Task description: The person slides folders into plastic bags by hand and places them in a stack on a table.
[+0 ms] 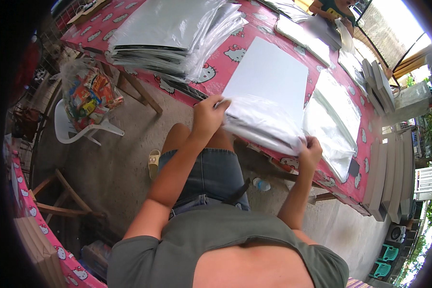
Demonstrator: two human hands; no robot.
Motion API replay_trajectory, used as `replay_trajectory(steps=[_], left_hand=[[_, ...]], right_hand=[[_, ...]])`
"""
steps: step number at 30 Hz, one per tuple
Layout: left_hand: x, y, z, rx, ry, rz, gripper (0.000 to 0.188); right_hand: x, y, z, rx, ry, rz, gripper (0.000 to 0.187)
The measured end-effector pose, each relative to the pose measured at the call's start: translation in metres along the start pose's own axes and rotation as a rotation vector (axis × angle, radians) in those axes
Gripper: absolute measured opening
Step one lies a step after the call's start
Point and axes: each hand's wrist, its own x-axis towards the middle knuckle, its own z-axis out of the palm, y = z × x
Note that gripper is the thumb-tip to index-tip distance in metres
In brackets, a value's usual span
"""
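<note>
A flat white board (271, 72) lies on the pink patterned table, its near end inside a clear plastic bag (264, 115). My left hand (210, 114) pinches the bag's left corner, thumb and fingers closed on it. At the right corner, near the table's front edge, my right hand (310, 151) grips the bag's edge. The plastic between my hands is bunched and a little blurred. Just right of the board lies a pile of clear plastic bags (332, 125). Farther left stands a stack of bagged boards (163, 38), their loose plastic ends sticking out to the right.
Across the pink table (235, 51), a person (335, 14) handles plastic near more boards. Grey boards (391, 177) lean in stacks at the right. A white plastic chair (68, 126) at the left holds a bag of colourful packets (92, 93). A bottle (261, 184) is on the floor.
</note>
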Motion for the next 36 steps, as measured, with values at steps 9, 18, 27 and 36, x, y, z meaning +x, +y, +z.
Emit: replay_trajectory(steps=[9,18,27,36], left_hand=[[-0.069,-0.042,-0.058,-0.608,-0.139,-0.174,0.031],[0.125,0.174,-0.073,-1.329,-1.028,0.233,0.033],[0.143,0.032,0.022,-0.27,-0.058,0.007,0.033],[0.131,0.02,0.005,-0.264,-0.05,-0.013,0.048]], right_hand=[[-0.097,0.036,-0.019,1.149,-0.297,0.123,0.049],[0.078,-0.16,-0.118,0.619,0.205,-0.451,0.017],[0.145,-0.06,0.038,0.477,0.056,-0.173,0.025],[0.149,-0.09,0.04,0.671,-0.091,-0.164,0.05]])
